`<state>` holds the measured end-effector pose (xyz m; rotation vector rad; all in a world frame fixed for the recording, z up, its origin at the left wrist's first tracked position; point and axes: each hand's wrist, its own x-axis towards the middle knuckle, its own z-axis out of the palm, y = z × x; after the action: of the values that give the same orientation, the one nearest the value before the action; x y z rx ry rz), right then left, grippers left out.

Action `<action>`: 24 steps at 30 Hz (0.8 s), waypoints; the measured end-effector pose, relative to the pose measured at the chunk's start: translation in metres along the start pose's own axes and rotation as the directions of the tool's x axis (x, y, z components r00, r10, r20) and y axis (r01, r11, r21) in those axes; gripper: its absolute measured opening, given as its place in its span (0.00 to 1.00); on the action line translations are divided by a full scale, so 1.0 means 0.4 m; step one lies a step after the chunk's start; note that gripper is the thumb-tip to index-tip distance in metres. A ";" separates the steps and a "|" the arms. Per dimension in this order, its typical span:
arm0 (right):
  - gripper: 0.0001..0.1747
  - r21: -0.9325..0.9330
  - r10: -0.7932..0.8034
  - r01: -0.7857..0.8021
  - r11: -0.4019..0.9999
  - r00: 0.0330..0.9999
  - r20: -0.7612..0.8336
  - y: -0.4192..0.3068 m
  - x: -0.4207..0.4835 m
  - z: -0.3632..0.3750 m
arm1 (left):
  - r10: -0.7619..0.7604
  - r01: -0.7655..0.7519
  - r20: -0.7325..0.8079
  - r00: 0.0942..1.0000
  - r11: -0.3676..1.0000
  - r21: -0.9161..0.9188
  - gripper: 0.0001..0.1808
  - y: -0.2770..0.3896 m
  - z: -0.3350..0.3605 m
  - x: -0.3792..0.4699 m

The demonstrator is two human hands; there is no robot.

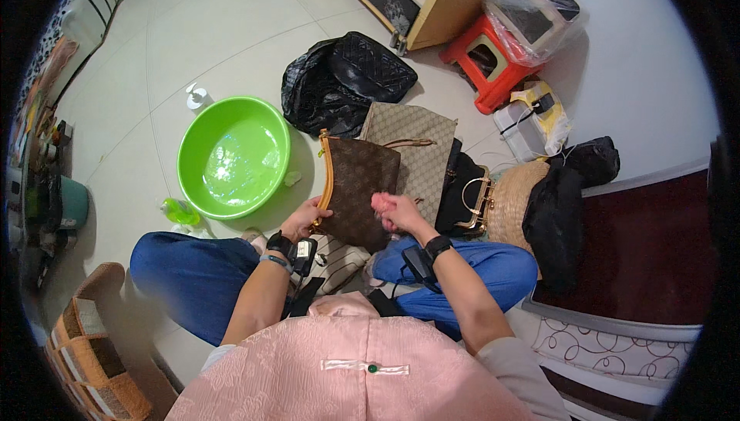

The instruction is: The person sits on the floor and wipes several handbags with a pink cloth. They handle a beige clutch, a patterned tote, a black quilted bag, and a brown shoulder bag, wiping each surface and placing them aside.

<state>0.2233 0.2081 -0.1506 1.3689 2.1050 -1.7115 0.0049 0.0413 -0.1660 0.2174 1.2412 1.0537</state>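
Observation:
A brown monogram handbag (358, 181) with a tan trim edge lies before me, its trimmed side toward the left. My left hand (304, 218) grips that tan edge near its lower end. In my right hand (403, 213) is a crumpled pink cloth (382, 203), held at the right part of the brown bag. Under and beyond this bag lies a beige patterned bag (425, 132) with thin brown straps. A striped light bag (341, 262) sits between my legs, partly hidden by the brown one.
A green basin (234, 158) holding clear liquid stands at the left, between a white pump bottle (197, 97) and a green spray bottle (180, 211). Beyond are a black quilted bag (370, 65) and red stool (491, 63). A woven straw bag (511, 201) stands at the right.

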 end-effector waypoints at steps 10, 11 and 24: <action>0.30 0.713 0.000 0.163 0.682 0.975 -0.222 -0.249 -0.086 -0.033 | 0.570 -0.378 0.173 0.803 0.262 0.888 0.23 0.181 0.266 -0.141; 0.32 0.684 -0.040 0.225 0.694 0.961 -0.275 -0.250 -0.077 -0.024 | 0.596 -0.289 0.136 0.792 0.169 0.942 0.24 0.180 0.298 -0.163; 0.13 0.400 0.084 -0.116 0.909 0.992 0.096 -0.174 -0.114 -0.059 | 0.662 -0.323 0.213 0.718 0.047 0.945 0.24 0.095 0.190 -0.079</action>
<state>0.2130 0.2046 -0.0648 1.4451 1.6651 -2.2029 0.0504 0.0675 -0.0924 1.6939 2.0743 0.7148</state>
